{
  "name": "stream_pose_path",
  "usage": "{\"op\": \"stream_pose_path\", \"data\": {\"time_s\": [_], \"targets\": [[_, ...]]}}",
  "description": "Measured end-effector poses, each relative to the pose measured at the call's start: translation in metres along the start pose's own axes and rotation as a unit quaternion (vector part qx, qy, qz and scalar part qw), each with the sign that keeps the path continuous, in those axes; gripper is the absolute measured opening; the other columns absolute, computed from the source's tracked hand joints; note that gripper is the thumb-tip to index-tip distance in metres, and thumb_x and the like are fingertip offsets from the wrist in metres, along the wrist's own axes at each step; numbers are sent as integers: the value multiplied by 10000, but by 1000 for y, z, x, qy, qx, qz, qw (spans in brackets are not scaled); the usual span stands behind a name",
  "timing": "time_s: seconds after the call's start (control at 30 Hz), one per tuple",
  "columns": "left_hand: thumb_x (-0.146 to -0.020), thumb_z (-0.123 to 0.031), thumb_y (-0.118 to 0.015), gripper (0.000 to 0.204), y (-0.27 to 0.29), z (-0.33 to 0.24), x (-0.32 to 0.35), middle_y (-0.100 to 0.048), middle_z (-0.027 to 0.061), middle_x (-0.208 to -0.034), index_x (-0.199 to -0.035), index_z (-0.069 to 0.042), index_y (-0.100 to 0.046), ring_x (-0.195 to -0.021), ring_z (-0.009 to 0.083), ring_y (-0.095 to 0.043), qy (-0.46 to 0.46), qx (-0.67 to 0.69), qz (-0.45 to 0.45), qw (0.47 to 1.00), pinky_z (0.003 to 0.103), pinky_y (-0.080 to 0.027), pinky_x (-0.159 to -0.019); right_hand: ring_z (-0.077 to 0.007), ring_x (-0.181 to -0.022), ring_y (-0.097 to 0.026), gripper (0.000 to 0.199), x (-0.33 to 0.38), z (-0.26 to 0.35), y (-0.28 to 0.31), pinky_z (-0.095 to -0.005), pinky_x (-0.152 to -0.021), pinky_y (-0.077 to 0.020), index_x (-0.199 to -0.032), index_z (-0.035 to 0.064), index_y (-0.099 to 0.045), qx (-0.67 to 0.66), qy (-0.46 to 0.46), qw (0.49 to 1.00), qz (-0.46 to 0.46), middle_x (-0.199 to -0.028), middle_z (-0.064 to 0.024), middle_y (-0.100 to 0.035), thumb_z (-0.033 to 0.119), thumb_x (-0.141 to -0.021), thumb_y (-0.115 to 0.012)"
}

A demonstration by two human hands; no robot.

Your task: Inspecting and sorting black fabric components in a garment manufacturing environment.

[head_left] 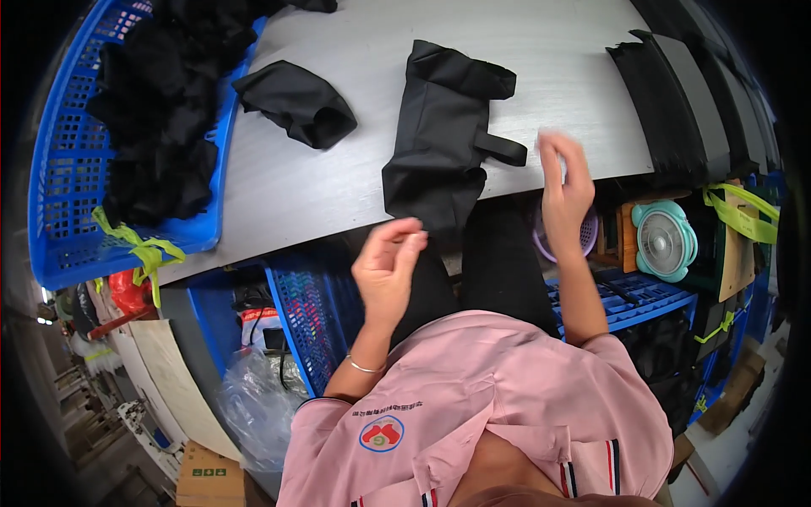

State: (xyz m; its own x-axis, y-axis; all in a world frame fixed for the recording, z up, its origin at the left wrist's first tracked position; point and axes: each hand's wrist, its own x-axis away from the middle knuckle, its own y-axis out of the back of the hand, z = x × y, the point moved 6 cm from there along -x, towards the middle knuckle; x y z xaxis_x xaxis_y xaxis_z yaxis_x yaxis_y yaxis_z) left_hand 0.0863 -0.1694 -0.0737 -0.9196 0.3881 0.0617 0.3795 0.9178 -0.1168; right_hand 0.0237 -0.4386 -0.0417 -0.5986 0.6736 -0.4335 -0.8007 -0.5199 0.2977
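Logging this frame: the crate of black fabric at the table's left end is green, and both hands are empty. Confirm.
Not quite. The head view shows that the crate of black fabric is blue, not green. The left hand and the right hand are indeed empty.

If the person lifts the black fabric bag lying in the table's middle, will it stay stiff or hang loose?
The black fabric bag probably hangs floppy: it lies creased, its lower end drooping over the table edge. It looks light and thin. It seems unlikely to roll.
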Motion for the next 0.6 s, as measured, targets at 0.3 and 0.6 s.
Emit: {"op": "stream_pose_path", "data": {"time_s": [0.3,0.6], "targets": [[-1020,-327,-518,426,-21,-25,-98,-609,138,-1256,-1273,5,-602,-1190,221,-546,-78,-146,158,973,325,-404,-1023,-161,-657,-625,222,60,11,-65,-293,-626,-493,-941,2,-614,-48,-116,982,143,-761,-93,-642,122,-832,-764],[-963,-333,-626,348,-26,16,-129,-667,13,-905,-1063,-5,-690,-860,63,-573,215,-68,261,939,251,-478,-765,-321,-697,-601,244,37,5,-91,-437,-598,-460,-856,37,-546,142,-71,960,230,-801,-105,-574,193,-796,-723]]}}
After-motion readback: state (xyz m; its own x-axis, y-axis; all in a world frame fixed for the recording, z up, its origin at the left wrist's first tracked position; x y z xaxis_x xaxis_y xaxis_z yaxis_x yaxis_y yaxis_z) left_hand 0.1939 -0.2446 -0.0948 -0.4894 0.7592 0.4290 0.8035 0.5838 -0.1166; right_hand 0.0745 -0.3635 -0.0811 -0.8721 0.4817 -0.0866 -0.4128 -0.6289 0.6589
